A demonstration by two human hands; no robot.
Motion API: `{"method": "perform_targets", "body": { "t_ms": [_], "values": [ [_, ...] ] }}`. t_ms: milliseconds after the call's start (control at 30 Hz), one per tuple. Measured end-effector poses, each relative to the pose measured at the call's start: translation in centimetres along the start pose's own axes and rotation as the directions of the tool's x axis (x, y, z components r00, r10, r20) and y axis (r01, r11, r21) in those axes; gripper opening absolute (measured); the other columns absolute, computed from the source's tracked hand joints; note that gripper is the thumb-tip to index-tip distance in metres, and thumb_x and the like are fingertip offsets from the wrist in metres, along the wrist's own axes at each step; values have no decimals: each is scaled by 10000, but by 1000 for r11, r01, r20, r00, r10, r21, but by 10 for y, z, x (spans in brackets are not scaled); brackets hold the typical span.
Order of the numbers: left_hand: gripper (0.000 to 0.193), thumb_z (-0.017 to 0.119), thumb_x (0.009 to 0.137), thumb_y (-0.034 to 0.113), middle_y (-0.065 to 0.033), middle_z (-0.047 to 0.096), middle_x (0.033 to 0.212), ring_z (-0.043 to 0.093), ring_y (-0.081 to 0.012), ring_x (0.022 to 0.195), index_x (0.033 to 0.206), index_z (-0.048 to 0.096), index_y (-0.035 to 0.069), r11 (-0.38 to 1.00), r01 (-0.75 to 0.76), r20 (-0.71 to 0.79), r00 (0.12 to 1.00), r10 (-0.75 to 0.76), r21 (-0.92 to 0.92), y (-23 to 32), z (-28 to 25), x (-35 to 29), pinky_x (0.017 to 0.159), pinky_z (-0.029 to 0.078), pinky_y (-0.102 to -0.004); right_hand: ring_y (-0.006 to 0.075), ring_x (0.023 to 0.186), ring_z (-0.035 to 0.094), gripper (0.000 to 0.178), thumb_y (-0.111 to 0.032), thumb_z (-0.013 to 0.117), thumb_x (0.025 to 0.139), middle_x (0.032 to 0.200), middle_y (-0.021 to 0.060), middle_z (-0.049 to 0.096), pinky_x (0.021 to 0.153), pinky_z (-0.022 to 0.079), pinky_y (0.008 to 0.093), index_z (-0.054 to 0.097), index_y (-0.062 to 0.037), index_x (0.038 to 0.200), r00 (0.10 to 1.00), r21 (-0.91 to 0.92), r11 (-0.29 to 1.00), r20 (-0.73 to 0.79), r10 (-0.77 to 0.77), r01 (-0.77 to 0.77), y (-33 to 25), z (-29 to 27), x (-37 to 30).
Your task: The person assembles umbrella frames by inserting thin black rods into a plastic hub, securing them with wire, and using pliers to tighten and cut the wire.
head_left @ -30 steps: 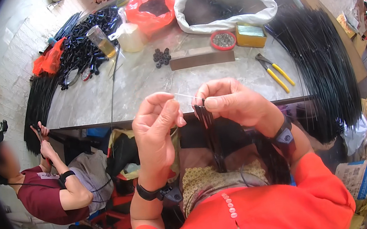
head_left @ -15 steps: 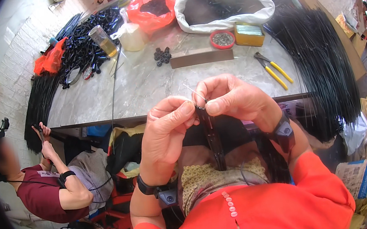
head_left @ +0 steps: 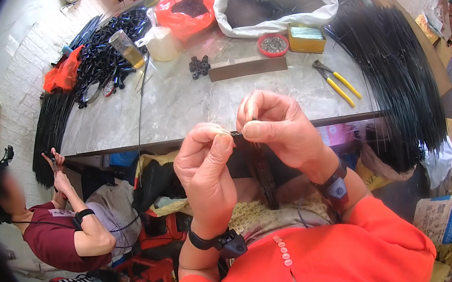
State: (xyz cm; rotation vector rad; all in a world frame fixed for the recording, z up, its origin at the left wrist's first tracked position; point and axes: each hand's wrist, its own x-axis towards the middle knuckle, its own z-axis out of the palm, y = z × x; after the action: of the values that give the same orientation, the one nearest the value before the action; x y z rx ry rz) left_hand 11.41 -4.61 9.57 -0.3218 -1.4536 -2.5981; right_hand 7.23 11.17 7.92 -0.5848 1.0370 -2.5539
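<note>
My left hand [head_left: 207, 168] and right hand [head_left: 278, 129] pinch a thin black strip [head_left: 263, 167] between thumbs and forefingers; it hangs below my grip. If my pinch loosens, I judge it could slip into my lap.

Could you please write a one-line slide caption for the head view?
Left hand and right hand pinch a thin black bundle together above a grey stone table.

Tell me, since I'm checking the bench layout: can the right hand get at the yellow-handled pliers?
Probably yes. The pliers lie on bare tabletop just beyond the right hand, nothing between, though that hand now pinches a black bundle.
</note>
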Motion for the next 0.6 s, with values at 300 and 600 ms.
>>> {"method": "perform_targets", "body": {
  "t_ms": [300,600],
  "values": [
    [36,663,918,41,-22,607,936,546,-106,865,919,654,7,994,105,63,992,-105,3,4,-8,16,811,409,-239,29,808,577,244,-14,779,832,933,-19,646,678,460,189,679,-14,1055,998,-327,945,59,-4,23,-8,-3,0],
    [63,649,938,88,-37,585,979,515,-136,944,937,638,26,972,193,137,975,-175,-133,-6,-11,23,883,375,-274,5,799,536,196,-40,781,843,898,-52,621,678,433,175,695,-7,1015,1000,-410,912,26,-9,19,-1,-9,0]
  ]
}}
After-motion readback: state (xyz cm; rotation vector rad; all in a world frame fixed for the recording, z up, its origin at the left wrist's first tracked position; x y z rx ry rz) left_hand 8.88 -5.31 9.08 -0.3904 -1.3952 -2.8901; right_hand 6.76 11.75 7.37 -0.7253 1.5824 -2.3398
